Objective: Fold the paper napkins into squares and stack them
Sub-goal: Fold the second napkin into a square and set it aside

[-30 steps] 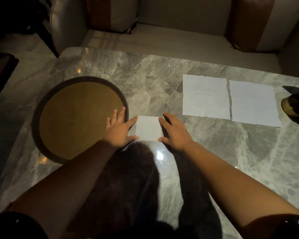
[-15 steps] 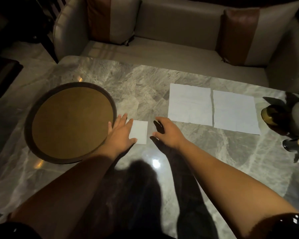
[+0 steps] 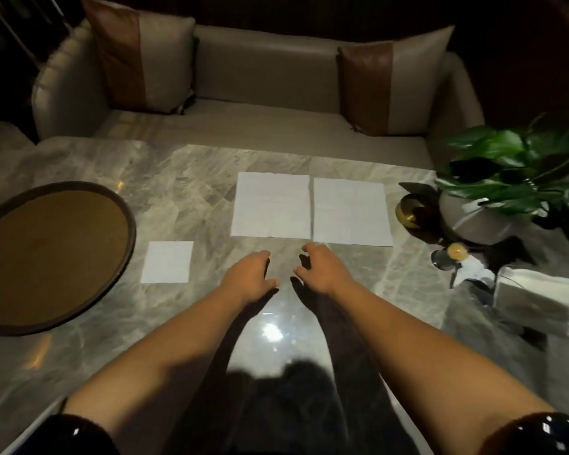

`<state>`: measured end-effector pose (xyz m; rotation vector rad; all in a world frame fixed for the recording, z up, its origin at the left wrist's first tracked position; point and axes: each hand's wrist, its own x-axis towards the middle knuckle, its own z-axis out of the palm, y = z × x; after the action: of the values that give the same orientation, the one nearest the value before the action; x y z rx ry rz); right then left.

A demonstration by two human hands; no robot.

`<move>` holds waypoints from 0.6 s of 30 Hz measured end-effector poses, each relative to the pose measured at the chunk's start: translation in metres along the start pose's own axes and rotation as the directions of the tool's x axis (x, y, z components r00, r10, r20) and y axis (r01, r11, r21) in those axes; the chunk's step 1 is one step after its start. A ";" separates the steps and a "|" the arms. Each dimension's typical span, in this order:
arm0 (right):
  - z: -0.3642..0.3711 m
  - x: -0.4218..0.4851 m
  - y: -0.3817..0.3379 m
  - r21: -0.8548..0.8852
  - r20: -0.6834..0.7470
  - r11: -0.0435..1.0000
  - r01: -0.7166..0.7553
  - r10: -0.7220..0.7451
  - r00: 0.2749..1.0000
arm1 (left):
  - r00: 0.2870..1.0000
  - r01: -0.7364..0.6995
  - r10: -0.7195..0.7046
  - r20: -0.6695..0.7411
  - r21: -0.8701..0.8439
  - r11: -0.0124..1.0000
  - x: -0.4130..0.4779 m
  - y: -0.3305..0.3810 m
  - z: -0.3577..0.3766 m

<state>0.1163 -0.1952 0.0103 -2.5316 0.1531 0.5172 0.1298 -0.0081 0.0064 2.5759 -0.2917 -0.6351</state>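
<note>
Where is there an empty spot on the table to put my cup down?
Bare marble lies between the round tray and the two open napkins, behind the folded napkin. More bare table sits near the front edge. The right side is crowded: plant pot, small ornaments and a napkin pack.

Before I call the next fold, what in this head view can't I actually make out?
- Round brown tray: its left rim is cut off by the frame edge.
- White napkin pack at right: motion-blurred, so its contents and count are unclear.
- Small folded white napkin: number of layers not visible from above.
- Left hand and right hand: fingers curled under, tips hidden.
</note>
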 end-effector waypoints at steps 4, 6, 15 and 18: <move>-0.023 -0.010 0.049 -0.083 0.029 0.996 -0.039 0.042 0.999 | 1.000 -0.008 0.007 0.024 0.047 0.999 0.013 0.042 0.019; -0.032 -0.014 0.072 -0.109 0.028 0.993 -0.049 0.053 0.998 | 1.000 -0.025 0.024 0.020 0.058 0.998 0.020 0.060 0.027; -0.064 -0.010 0.148 -0.205 -0.020 0.978 -0.042 0.039 0.999 | 0.993 -0.120 0.117 0.028 0.154 0.981 0.062 0.104 0.053; -0.069 0.000 0.164 -0.266 -0.021 0.964 -0.007 0.001 1.000 | 0.980 -0.198 0.196 0.031 0.206 0.958 0.075 0.105 0.059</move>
<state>0.1043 -0.3707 -0.0168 -2.8003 0.1021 0.5445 0.1572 -0.1456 -0.0169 2.6947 -0.6406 -0.5707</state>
